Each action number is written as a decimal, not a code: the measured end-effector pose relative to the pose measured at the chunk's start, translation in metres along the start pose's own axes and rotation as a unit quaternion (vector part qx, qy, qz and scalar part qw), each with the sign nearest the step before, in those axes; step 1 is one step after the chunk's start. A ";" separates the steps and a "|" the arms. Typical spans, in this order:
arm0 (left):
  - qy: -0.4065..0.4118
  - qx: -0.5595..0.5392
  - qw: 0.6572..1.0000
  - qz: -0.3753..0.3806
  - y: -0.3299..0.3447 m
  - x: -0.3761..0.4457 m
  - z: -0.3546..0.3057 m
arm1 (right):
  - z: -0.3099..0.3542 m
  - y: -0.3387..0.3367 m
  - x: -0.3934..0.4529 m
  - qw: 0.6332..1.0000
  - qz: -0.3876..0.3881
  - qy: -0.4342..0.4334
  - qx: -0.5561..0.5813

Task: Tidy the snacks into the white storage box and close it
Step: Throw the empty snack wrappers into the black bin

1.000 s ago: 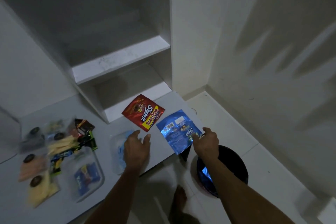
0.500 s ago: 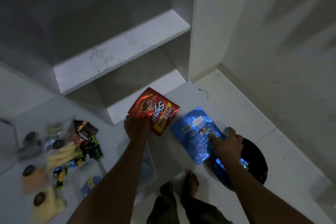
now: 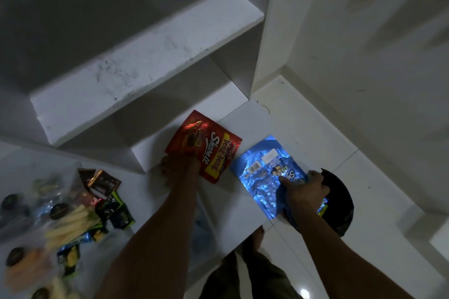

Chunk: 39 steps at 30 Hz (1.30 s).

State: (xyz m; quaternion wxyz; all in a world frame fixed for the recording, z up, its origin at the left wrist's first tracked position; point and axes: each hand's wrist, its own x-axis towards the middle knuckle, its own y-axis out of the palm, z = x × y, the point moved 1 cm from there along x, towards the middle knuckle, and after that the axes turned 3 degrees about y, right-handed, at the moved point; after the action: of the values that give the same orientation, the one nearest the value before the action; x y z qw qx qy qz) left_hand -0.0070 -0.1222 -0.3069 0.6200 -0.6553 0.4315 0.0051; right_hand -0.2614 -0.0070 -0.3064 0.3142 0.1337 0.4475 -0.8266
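A red beng-beng snack pouch (image 3: 206,145) lies near the back of the white counter (image 3: 247,124). My left hand (image 3: 178,168) grips its near left corner. To its right lies a shiny blue snack pouch (image 3: 262,175) at the counter's right edge. My right hand (image 3: 305,188) pinches the blue pouch's near right corner, thumb on top. A pile of small snack packets (image 3: 73,213) lies on the counter at the left, blurred. A clear container (image 3: 204,233) shows dimly under my left forearm. I cannot tell which thing is the white storage box.
White shelves (image 3: 145,60) rise behind the counter. A black round bin (image 3: 340,204) stands on the tiled floor (image 3: 364,262) below my right hand. A white wall (image 3: 376,56) closes the right side. My bare feet show under the counter edge.
My left hand moved forward from the clear container to the red pouch and took hold of it. My right hand closed on the blue pouch. The camera leaned in closer.
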 end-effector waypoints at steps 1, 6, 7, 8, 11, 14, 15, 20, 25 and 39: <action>-0.003 -0.005 1.000 -0.004 0.001 0.002 0.003 | 0.002 -0.001 -0.001 1.000 -0.004 0.003 0.004; 0.007 -0.028 0.999 -0.014 -0.003 -0.001 0.004 | 0.008 0.001 -0.010 0.999 -0.026 0.011 0.042; -0.011 -0.038 0.999 -0.015 -0.006 -0.004 0.001 | 0.010 0.002 -0.014 0.998 -0.028 0.017 0.056; -0.023 -0.050 0.998 -0.019 -0.006 -0.004 -0.001 | 0.011 0.004 -0.017 0.997 -0.029 0.022 0.067; -0.014 -0.057 0.998 -0.029 -0.003 -0.005 0.001 | 0.011 0.008 -0.024 0.996 -0.034 0.026 0.084; 0.007 -0.060 0.998 -0.029 0.000 -0.005 -0.002 | 0.010 0.012 -0.028 0.995 -0.033 0.028 0.088; 0.016 -0.061 0.998 -0.027 0.001 -0.006 -0.005 | 0.010 0.012 -0.030 0.995 -0.033 0.028 0.090; 0.031 -0.038 0.999 0.015 0.012 -0.005 -0.017 | 0.007 0.008 -0.030 0.996 -0.040 0.018 0.078; 0.076 -0.052 0.996 -0.005 0.023 -0.009 -0.011 | 0.009 0.009 -0.035 0.996 -0.044 0.009 0.080; 0.044 -0.068 0.997 -0.011 0.030 -0.015 -0.027 | 0.008 0.012 -0.034 0.994 -0.038 -0.013 0.104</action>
State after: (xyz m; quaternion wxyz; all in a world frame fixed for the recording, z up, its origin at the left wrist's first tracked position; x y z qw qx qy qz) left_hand -0.0475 -0.1313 -0.3165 0.5543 -0.7004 0.4496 -0.0013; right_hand -0.2275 -0.0046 -0.2927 0.2725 0.1375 0.3599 -0.8816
